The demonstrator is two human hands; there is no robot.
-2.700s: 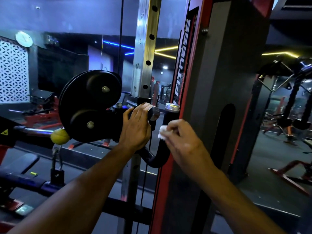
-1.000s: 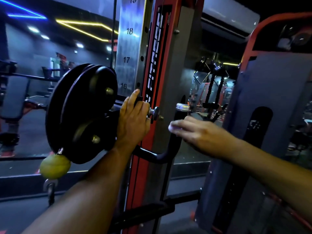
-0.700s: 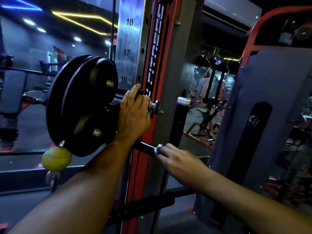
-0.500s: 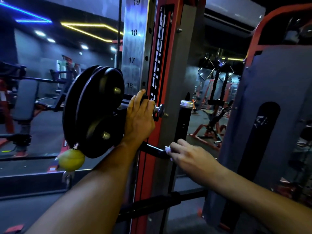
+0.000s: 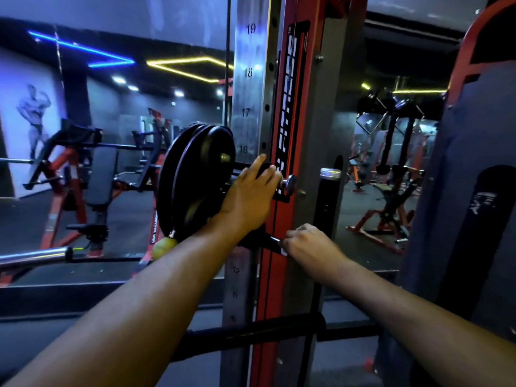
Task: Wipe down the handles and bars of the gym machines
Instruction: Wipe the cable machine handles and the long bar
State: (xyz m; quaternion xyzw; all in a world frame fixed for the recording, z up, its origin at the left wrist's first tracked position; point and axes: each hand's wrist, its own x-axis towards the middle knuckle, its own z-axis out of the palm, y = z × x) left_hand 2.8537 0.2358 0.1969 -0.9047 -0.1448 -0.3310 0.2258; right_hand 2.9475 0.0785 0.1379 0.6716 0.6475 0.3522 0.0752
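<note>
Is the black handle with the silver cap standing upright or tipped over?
Upright. The handle rises vertically beside the red post, silver cap on top; the right hand works at its lower bend.

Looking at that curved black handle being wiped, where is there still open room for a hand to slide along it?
The upright grip is bare from its chrome cap down to the right hand. It gets crowded lower left, where the right hand grips the bend beside the red post. Above that, the left hand rests on the carriage by the knob and the black pulley discs.
</note>
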